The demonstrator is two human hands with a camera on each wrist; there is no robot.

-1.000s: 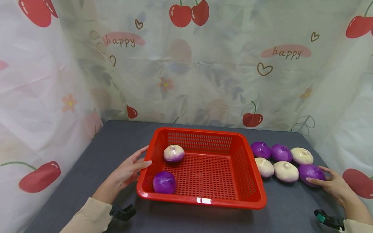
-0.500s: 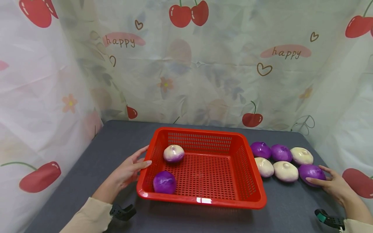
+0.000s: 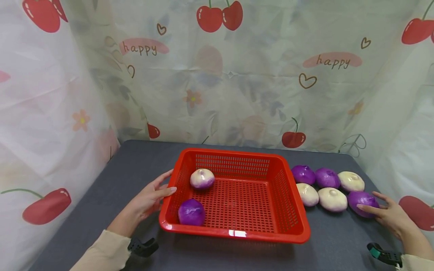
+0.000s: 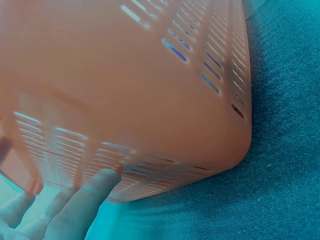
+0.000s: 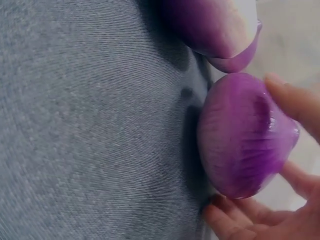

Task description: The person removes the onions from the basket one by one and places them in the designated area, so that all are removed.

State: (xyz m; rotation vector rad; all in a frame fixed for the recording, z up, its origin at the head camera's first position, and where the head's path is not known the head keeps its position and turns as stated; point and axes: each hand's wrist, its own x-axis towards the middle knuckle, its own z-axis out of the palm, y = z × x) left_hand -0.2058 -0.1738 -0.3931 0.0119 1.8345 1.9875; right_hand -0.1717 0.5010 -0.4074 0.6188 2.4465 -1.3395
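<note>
My left hand [image 3: 150, 195] holds the left side of a red plastic basket [image 3: 234, 235], its thumb over the rim. In the left wrist view its fingers [image 4: 82, 200] lie against the slotted outer wall. Inside, toward the left, sit a white-and-purple turnip [image 3: 202, 178] and a purple turnip [image 3: 191, 212]. At the far right my right hand [image 3: 393, 216] has thumb and fingers around another purple turnip [image 3: 361, 201], which rests on the table. In the right wrist view the thumb meets one edge of this turnip [image 5: 245, 137], with fingers at the opposite side.
Several other turnips, white ones [image 3: 333, 199] and purple ones [image 3: 327, 178], stand in two short rows between the basket and the right hand. A dark grey cloth covers the table [image 3: 135, 165]. Behind it hangs a printed curtain [image 3: 230, 86].
My right hand has shifted very slightly to the right, its thumb sliding a little back along the turnip. The left hand, basket and turnips look the same.
</note>
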